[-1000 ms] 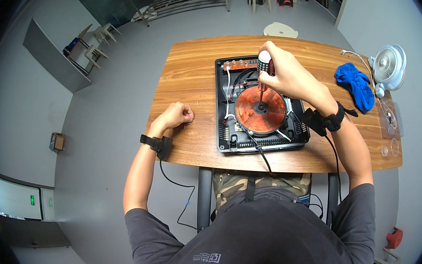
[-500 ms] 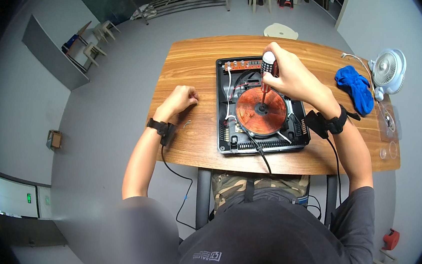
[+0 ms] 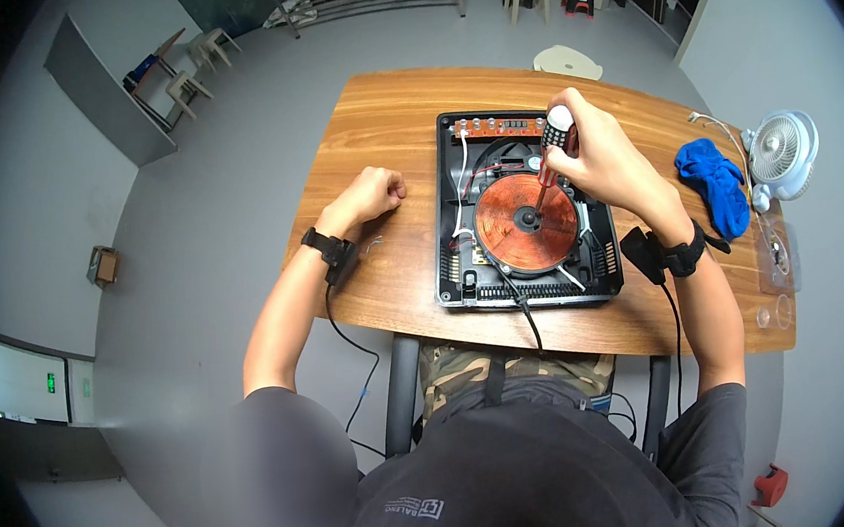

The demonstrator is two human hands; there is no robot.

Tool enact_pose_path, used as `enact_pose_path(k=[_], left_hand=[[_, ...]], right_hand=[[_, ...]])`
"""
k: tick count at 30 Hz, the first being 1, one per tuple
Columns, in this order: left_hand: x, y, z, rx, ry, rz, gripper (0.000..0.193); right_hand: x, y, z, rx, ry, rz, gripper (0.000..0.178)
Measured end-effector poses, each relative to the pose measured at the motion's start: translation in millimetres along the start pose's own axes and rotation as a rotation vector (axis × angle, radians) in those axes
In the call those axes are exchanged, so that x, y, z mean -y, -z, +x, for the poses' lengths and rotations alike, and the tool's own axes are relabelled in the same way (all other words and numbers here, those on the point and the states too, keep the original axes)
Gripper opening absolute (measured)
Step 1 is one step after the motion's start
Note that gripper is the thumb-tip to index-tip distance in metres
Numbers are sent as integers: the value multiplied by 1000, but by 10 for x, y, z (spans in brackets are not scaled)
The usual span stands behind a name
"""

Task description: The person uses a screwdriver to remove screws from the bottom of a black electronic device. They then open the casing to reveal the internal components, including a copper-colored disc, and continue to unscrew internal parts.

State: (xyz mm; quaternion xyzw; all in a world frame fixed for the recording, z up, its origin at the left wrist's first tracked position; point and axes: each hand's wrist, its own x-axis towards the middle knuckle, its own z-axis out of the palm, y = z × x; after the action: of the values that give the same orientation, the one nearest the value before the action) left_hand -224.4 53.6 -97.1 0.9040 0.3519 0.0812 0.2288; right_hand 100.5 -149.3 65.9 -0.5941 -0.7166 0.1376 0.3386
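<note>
An opened induction cooker in a black housing (image 3: pixel 448 271) lies on the wooden table, its round copper coil (image 3: pixel 505 231) facing up. My right hand (image 3: pixel 605 152) is closed round the handle of a screwdriver (image 3: pixel 558 131) with a dark, red and white grip. Its shaft slants down to the dark centre (image 3: pixel 525 218) of the coil; whether the tip sits in a screw is too small to see. To the left of the housing, my left hand (image 3: pixel 374 193) rests on the table with curled fingers and nothing visible in them. Small wire-like pieces (image 3: pixel 374 243) lie beside that wrist.
An orange circuit board (image 3: pixel 492 128) lines the housing's far edge. A black cable (image 3: pixel 530 326) hangs from its near edge. On the table's right are a blue cloth (image 3: pixel 711 183), a small white fan (image 3: pixel 782 154) and a clear plastic tray (image 3: pixel 781 257). A cream stool (image 3: pixel 567 63) stands beyond the table.
The screwdriver's handle leans a little farther right, and my right hand has shifted with it. My left hand stays curled on the table. The whole view has shifted slightly.
</note>
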Motion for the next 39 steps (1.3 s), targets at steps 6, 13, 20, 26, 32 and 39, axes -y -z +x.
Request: enact_pose_path(k=[6,13,20,26,32,39], left_hand=[[55,120,-285,100,82,-41,15],[46,230,-635,193,205,-48,15],[15,228,-701,147,176,-54,14],[-138,241,-657,181,135,45,17],[-222,217,-623,206,160,7,14],[-240,210,-501,186,158,77,11]], right_hand=[[11,-10,-13,-10,31,-21,37],[52,-24,3,6,31,0,36],[63,-24,2,8,58,-9,35],[68,-3,-25,-4,48,-15,35],[42,-1,-41,-7,59,-16,35],[19,11,-54,14,14,-1,36]])
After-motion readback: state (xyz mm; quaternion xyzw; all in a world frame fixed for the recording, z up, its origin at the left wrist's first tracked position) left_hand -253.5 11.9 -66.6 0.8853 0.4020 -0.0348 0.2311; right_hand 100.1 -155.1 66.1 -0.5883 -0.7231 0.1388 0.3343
